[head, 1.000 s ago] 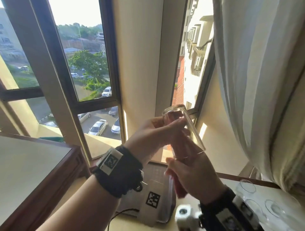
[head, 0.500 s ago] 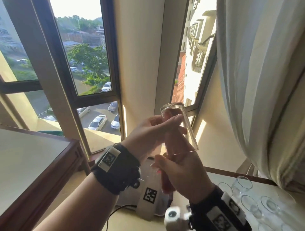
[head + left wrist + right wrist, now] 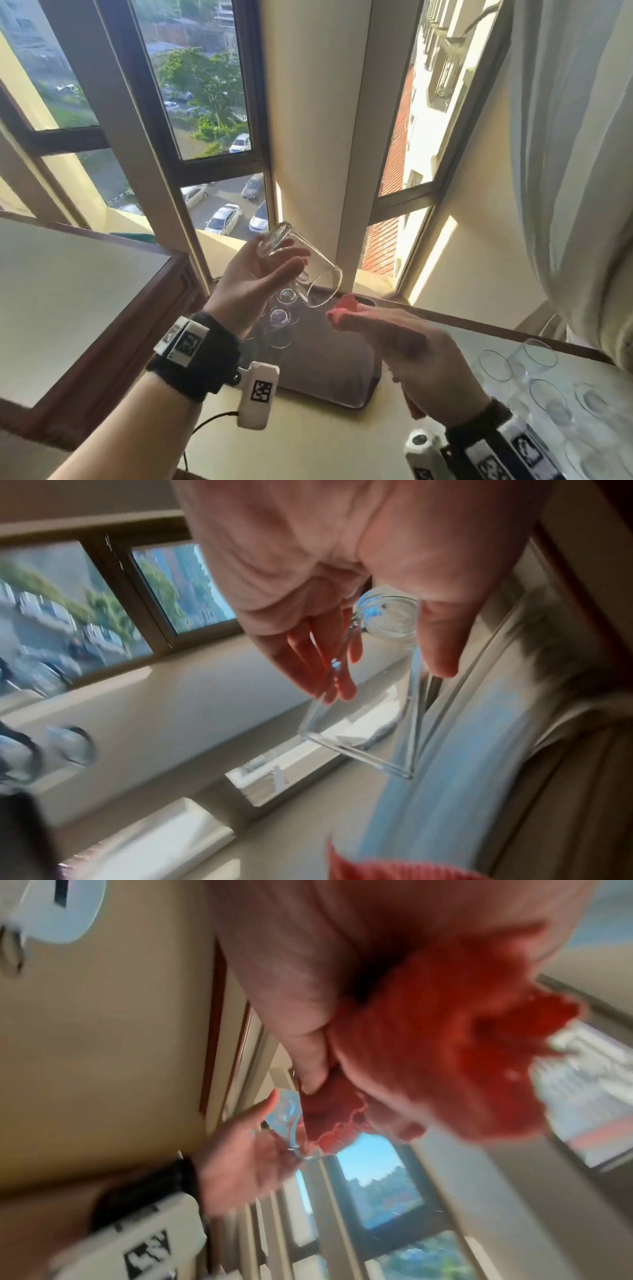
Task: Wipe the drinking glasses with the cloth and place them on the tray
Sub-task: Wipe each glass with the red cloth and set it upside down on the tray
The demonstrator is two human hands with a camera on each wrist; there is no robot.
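My left hand (image 3: 287, 260) holds a clear drinking glass (image 3: 318, 270) near its base, tilted with the mouth pointing down and to the right, above the dark tray (image 3: 325, 370). The left wrist view shows the thumb and fingers (image 3: 335, 685) on opposite sides of the glass (image 3: 390, 618). To its right, my right hand (image 3: 376, 329) grips a bunched red cloth (image 3: 347, 303) just outside the glass mouth. The cloth (image 3: 445, 1056) fills the right wrist view. Two glasses (image 3: 280, 318) stand upside down on the tray.
Several more clear glasses (image 3: 534, 373) stand on the pale table at the lower right. A wooden-edged table (image 3: 102, 308) sits to the left. Windows and a pale wall rise behind the tray, and a curtain (image 3: 565, 171) hangs at the right.
The cloth and my right hand have come out of the glass and dropped to the right. The glass has tipped from nearly upright to mouth down-right, lower over the tray.
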